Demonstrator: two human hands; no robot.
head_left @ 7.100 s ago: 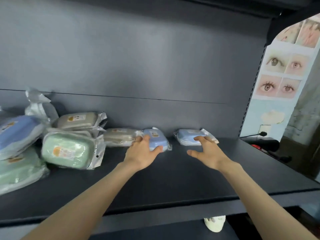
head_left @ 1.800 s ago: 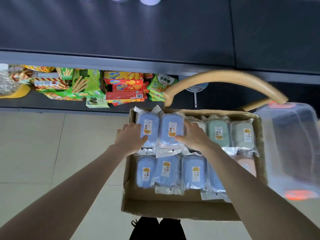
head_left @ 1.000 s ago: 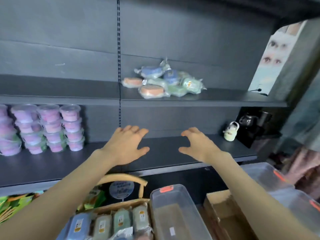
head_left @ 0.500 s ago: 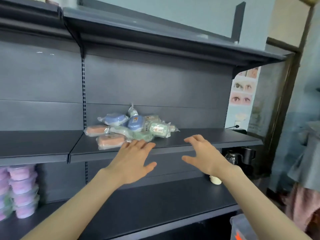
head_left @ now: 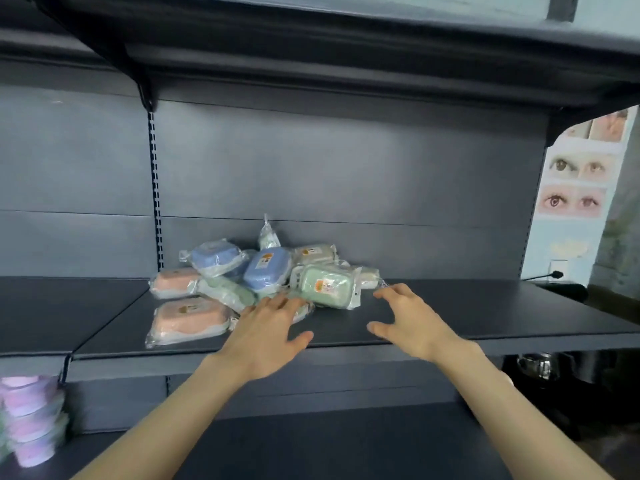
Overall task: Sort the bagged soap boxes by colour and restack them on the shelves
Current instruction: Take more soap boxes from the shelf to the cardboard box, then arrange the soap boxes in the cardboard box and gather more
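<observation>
A loose heap of bagged soap boxes lies on the dark middle shelf (head_left: pixel 485 317). Two pink boxes (head_left: pixel 188 320) sit at its left, two blue boxes (head_left: pixel 266 270) on top, a green box (head_left: pixel 325 287) at the right front, and pale beige ones behind. My left hand (head_left: pixel 266 336) hovers open at the heap's front edge, fingers spread near a green bag. My right hand (head_left: pixel 408 323) is open too, fingertips just right of the green box. Neither hand holds anything.
An upper shelf (head_left: pixel 346 46) overhangs the heap. Stacked pink and lilac tubs (head_left: pixel 31 420) stand on the lower shelf at far left. A poster with pictures of eyes (head_left: pixel 578 174) hangs past the shelf's right end. A dark appliance (head_left: pixel 540 368) sits below right.
The view has lifted from the carton of soap boxes up to the shelves and closed in on the heap. Both empty hands have risen and reached forward to it.
</observation>
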